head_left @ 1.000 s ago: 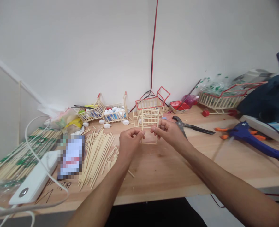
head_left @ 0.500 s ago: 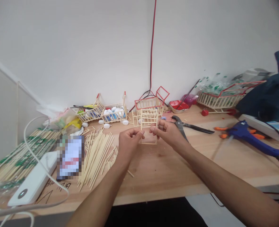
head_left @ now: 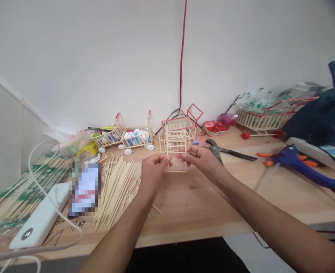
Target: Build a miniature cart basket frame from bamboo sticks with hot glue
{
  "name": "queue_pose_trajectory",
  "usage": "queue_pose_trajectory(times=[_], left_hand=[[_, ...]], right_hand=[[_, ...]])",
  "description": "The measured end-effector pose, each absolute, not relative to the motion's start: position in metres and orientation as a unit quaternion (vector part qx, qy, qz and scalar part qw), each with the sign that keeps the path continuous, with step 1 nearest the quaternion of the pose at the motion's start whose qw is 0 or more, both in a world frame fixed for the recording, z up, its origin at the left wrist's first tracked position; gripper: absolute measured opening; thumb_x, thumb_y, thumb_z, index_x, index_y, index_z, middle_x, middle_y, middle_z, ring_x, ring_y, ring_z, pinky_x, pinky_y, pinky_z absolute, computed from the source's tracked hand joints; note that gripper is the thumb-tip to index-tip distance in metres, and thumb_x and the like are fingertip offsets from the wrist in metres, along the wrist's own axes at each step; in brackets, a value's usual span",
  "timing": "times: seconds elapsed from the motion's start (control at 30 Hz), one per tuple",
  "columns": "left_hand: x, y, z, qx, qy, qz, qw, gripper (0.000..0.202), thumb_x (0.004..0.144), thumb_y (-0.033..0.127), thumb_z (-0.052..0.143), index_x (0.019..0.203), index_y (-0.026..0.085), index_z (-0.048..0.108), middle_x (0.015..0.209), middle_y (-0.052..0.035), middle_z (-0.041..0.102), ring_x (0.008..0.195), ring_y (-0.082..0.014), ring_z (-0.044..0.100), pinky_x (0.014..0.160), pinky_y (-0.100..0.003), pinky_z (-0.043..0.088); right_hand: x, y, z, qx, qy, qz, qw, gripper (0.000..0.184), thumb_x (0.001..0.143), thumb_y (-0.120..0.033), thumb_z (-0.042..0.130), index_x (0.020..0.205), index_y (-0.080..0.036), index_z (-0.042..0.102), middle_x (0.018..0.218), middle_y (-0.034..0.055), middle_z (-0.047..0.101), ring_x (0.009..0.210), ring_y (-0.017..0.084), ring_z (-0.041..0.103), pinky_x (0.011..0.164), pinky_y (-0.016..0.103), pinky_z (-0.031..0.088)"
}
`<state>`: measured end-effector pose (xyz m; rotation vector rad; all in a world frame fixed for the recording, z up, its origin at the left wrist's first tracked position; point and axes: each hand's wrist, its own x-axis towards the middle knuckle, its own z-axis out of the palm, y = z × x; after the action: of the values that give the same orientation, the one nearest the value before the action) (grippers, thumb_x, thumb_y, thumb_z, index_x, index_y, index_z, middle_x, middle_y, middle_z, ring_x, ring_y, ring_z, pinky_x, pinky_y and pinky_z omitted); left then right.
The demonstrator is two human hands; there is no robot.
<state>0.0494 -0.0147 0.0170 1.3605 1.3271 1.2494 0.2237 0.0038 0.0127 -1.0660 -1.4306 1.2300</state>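
A small frame of pale wooden sticks (head_left: 177,171) is held up between both hands over the middle of the table. My left hand (head_left: 154,167) pinches its left upright with thumb and fingers. On the other side, my right hand (head_left: 197,157) grips the right upright, thumb towards me. Behind the frame stands a miniature stick cart with a red rim (head_left: 176,123), partly hidden by it. Left of my left forearm lies a pile of loose wooden sticks (head_left: 118,193).
Pincers (head_left: 235,152) and a blue glue gun (head_left: 304,165) lie to the right. Several stick carts (head_left: 137,138) stand along the wall, beside a dish of red paint (head_left: 214,127). At left are a white power bank (head_left: 41,216), its cable and bundled skewers (head_left: 31,185).
The stick frame and both hands have shifted very slightly to the left. Both hands keep their hold on it.
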Motion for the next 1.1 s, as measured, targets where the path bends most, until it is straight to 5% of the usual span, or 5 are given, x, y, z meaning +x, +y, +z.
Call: queue_pose_trajectory(times=[0.23,0.33,0.43,0.67,1.1], left_hand=[[0.0492,-0.0123,0.0136,0.570,0.524,0.493,0.397,0.023,0.074,0.037,0.067,0.068,0.014,0.069,0.066,-0.0019,0.067,0.060,-0.0115,0.053,0.061,-0.024,0.040],[0.0505,-0.0127,0.0123,0.567,0.522,0.513,0.378,0.027,0.074,0.034,0.069,0.093,0.015,0.067,0.076,-0.0035,0.069,0.068,-0.0147,0.060,0.065,-0.026,0.045],[0.0523,-0.0156,0.0126,0.607,0.522,0.554,0.230,0.039,0.074,0.028,0.072,0.110,0.018,0.058,0.094,-0.0059,0.067,0.082,-0.0174,0.061,0.071,-0.030,0.048],[0.0558,-0.0176,0.0098,0.736,0.436,0.503,-0.126,0.014,0.086,0.018,0.059,0.099,0.020,0.065,0.111,-0.0102,0.055,0.100,-0.0207,0.052,0.081,-0.035,0.046],[0.0549,-0.0090,0.0094,0.770,0.431,0.422,-0.209,0.014,0.090,0.022,0.054,0.092,0.018,0.068,0.122,-0.0136,0.057,0.101,-0.0239,0.053,0.087,-0.039,0.044]], right_hand=[[0.2246,0.0051,0.0107,-0.426,-0.580,0.498,0.483,0.030,0.071,-0.043,0.072,0.079,-0.017,0.060,0.079,0.0048,0.069,0.064,0.011,0.056,0.058,0.025,0.044],[0.2249,0.0048,0.0108,-0.431,-0.574,0.499,0.486,0.031,0.071,-0.044,0.072,0.079,-0.017,0.061,0.080,0.0056,0.069,0.064,0.011,0.056,0.058,0.025,0.044],[0.2248,0.0039,0.0121,-0.434,-0.575,0.492,0.489,0.031,0.071,-0.044,0.072,0.079,-0.016,0.062,0.081,0.0057,0.069,0.064,0.011,0.056,0.058,0.025,0.045],[0.2220,0.0023,0.0140,-0.437,-0.578,0.492,0.482,0.032,0.071,-0.045,0.072,0.079,-0.015,0.063,0.082,0.0066,0.069,0.062,0.011,0.055,0.058,0.025,0.046],[0.2168,0.0005,0.0127,-0.418,-0.596,0.500,0.468,0.029,0.074,-0.044,0.070,0.079,-0.016,0.063,0.084,0.0079,0.070,0.070,0.013,0.059,0.057,0.025,0.046]])
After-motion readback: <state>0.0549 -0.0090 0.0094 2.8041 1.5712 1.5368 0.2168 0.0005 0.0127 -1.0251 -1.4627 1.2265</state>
